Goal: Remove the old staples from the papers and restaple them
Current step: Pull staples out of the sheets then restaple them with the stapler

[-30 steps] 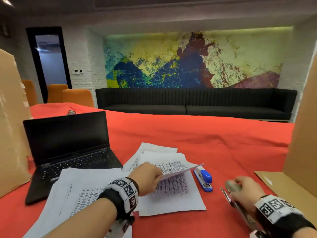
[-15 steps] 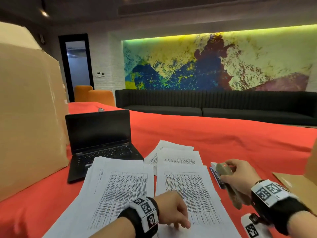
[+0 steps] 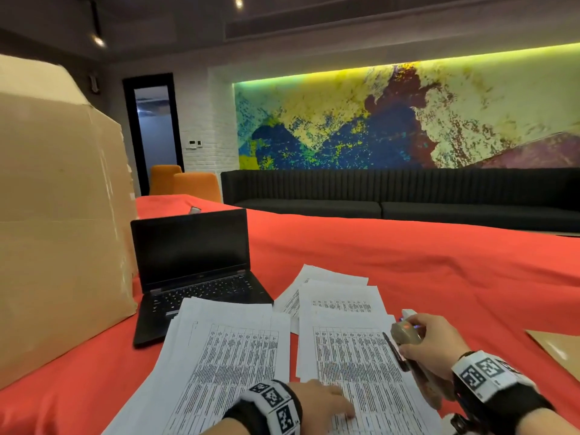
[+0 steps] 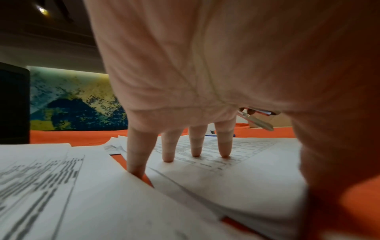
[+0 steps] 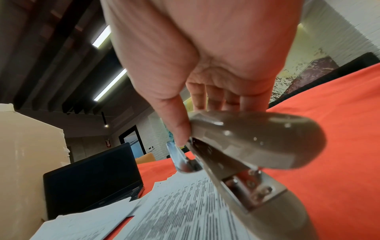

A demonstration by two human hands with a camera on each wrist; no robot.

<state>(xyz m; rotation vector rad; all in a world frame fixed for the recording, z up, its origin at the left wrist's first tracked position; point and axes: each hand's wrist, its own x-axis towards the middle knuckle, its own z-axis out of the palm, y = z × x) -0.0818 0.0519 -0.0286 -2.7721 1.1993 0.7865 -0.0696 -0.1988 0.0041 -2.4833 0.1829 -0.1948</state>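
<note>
Two piles of printed papers lie on the red tablecloth, a left pile [image 3: 226, 356] and a right pile [image 3: 348, 353]. My left hand [image 3: 337, 406] rests on the near part of the right pile. In the left wrist view its straight fingertips [image 4: 195, 152] press down on that sheet [image 4: 246, 162]. My right hand [image 3: 433, 346] grips a grey stapler [image 3: 406, 335] at the pile's right edge. In the right wrist view the thumb [image 5: 176, 126] and fingers clamp this stapler [image 5: 257, 138] just above the paper [image 5: 185, 203]. A blue stapler [image 3: 408, 313] peeks out behind the right hand.
An open black laptop [image 3: 194, 265] stands left of the papers, its front under the left pile. A big cardboard box [image 3: 56, 215] rises at the far left. Flat cardboard [image 3: 558, 350] lies at the right. Red cloth [image 3: 439, 271] stretches behind, with a black sofa beyond.
My left hand let go of the lifted sheet and slid to the near end of the right pile. The right hand carried the grey stapler up and left to the pile's edge.
</note>
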